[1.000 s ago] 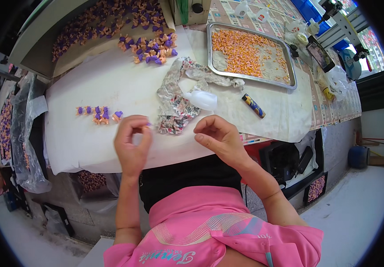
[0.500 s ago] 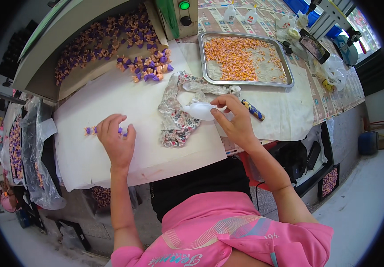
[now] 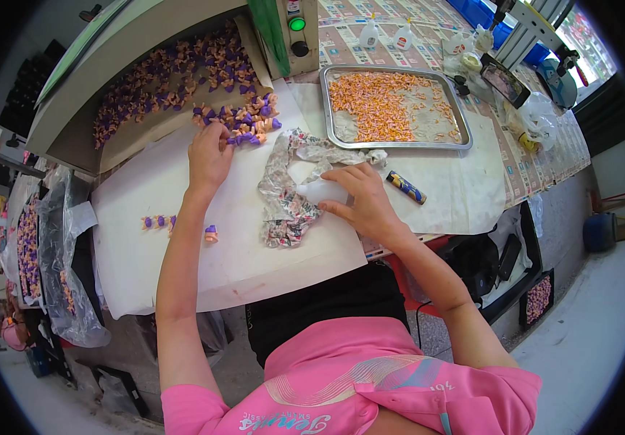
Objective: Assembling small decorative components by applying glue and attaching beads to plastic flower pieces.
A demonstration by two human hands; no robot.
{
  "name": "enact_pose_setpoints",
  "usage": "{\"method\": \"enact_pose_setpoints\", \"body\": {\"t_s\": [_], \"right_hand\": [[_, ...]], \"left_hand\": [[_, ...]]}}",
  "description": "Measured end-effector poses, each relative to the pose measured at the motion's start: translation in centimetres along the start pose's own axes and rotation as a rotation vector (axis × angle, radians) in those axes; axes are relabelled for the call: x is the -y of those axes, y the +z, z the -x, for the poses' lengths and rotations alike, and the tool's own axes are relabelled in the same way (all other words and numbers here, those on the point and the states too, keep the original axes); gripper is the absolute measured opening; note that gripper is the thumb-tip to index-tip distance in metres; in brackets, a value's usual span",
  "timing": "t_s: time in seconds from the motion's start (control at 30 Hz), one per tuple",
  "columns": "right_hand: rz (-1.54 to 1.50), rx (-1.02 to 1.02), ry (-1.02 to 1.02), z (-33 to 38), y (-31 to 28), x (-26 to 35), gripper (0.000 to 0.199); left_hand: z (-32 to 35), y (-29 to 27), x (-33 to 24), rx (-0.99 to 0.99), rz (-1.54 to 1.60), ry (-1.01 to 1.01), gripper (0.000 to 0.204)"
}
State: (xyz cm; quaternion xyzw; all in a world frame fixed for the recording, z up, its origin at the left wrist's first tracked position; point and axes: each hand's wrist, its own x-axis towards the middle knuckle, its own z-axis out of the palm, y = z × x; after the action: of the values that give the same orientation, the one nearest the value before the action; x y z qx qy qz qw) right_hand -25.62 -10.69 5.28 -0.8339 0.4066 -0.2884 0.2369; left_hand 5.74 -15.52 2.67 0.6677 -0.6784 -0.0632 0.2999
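Head view: the left hand (image 3: pixel 212 151) reaches to the near edge of a loose heap of small purple-and-peach plastic figures (image 3: pixel 260 116), fingers bent — whether they pinch one, I cannot tell. The right hand (image 3: pixel 362 197) curls around a white plastic bottle (image 3: pixel 320 192) on a crumpled floral cloth (image 3: pixel 287 230), its firmness of grip unclear. Pinching a single figure should leave its neighbours undisturbed — and a light hold should avoid squeezing the bottle.
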Motion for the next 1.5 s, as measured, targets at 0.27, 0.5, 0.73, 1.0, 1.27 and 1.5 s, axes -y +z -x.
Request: {"method": "enact_pose_setpoints", "body": {"t_s": [0.27,0.5,0.73,1.0,1.27,1.5], "right_hand": [[-0.190,-0.076,0.025,1.6,1.6,1.8,0.039],[-0.698,-0.051,0.325,4.3,1.9,5.3,0.036],[-0.522,-0.143,0.064,5.6,3.0,6.4,0.032],[-0.365,-0.159,-0.010,5.8,3.2,6.6,0.035],[-0.378,-0.120,0.030,5.8,3.5,6.1,0.035],[-0.352,-0.118,0.001,5.7,3.6,6.0,0.035]], "left_hand": [[8.0,-2.7,-5.3,-0.101,0.466,-0.140,0.020],[17.2,-1.8,-8.4,0.024,1.230,-0.500,0.018],[19.9,0.0,-8.5,-0.031,1.309,-0.536,0.022],[20.2,0.0,-8.9,-0.007,1.308,-0.556,0.022],[20.1,0.6,-8.6,-0.009,1.291,-0.540,0.022],[20.1,0.9,-8.5,-0.006,1.296,-0.550,0.022]]}}
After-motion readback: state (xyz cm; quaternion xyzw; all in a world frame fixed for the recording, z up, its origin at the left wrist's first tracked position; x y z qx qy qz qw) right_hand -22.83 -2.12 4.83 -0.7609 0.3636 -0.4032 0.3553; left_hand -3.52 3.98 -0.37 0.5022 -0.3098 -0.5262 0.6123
